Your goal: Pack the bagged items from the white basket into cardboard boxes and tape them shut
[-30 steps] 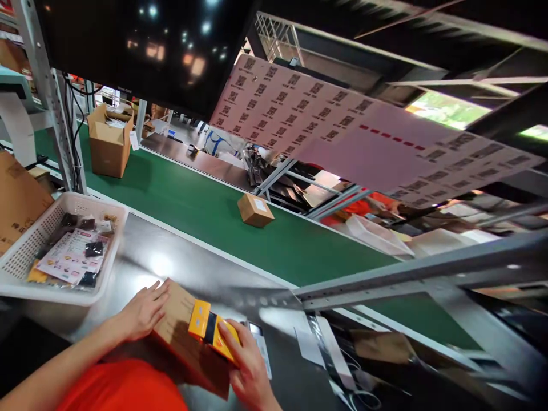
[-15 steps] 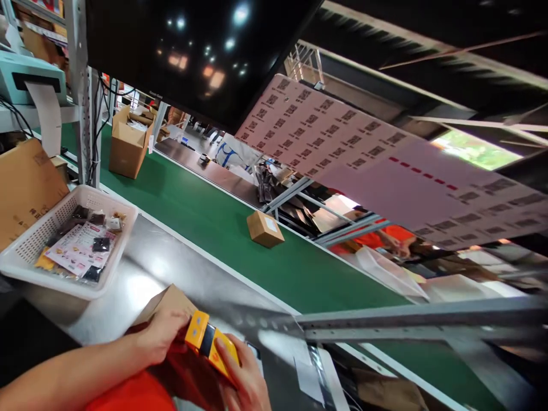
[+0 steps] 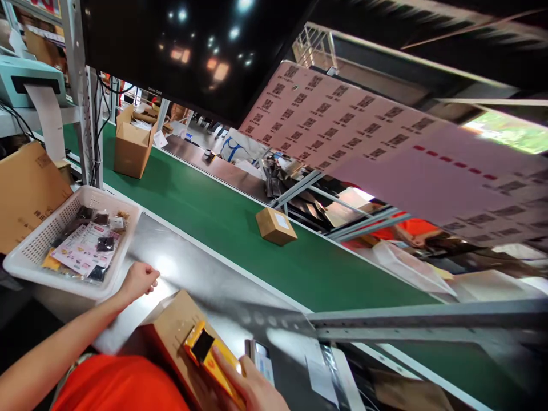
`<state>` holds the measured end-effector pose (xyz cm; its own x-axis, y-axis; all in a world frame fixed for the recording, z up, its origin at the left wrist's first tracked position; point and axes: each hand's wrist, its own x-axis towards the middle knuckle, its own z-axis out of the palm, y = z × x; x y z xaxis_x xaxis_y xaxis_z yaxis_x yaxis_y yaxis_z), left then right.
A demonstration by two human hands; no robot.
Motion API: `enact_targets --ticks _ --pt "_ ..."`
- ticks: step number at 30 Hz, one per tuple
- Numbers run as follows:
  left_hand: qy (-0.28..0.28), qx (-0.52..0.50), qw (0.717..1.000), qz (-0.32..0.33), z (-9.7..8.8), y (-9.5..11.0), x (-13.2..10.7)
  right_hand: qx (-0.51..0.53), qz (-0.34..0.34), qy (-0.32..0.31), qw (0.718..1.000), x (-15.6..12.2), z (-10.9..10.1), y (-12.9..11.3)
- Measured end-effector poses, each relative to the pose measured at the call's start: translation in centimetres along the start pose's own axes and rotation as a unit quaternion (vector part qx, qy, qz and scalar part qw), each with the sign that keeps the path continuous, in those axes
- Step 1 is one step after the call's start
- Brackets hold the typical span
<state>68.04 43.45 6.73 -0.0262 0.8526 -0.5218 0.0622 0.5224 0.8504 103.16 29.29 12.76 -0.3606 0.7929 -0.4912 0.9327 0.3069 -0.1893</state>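
Observation:
My right hand [image 3: 252, 388] grips a yellow handheld scanner [image 3: 209, 357] at the bottom of the view, pressed against a flat cardboard box [image 3: 171, 328] that lies on the steel worktable [image 3: 192, 274]. My left hand [image 3: 139, 279] is off the box, its fingers loosely curled and holding nothing, hovering over the table just right of a white plastic basket [image 3: 25, 265]. The basket holds several small packets and a printed card [image 3: 81, 251]. My orange sleeve [image 3: 120, 385] covers the near end of the box.
A green conveyor belt [image 3: 205, 211] runs behind the table, carrying a small sealed box [image 3: 276, 225] and a larger open carton [image 3: 132, 142]. A dark monitor [image 3: 192, 51] and a pink barcode sheet [image 3: 385, 148] hang overhead. A label printer [image 3: 25, 83] stands far left. A person in orange works across the belt.
My left hand has let go of the cardboard box and moved left toward the basket. The right hand still holds the scanner against the box.

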Motion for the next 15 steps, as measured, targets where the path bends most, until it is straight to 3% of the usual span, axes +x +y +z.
enact_targets --ticks 4,10,15 --pt "0.005 0.020 1.000 0.016 0.1 -1.2 0.3 -0.005 0.034 -0.063 0.997 0.6 -1.2 -1.8" --pt "0.017 0.024 0.998 0.055 -0.5 -2.4 0.5 0.011 0.007 -0.024 1.000 0.0 -0.9 -2.3" --pt "0.021 0.001 0.998 0.065 -1.0 -2.2 0.2 -0.001 -0.004 -0.041 0.999 -0.1 -2.2 -3.5"
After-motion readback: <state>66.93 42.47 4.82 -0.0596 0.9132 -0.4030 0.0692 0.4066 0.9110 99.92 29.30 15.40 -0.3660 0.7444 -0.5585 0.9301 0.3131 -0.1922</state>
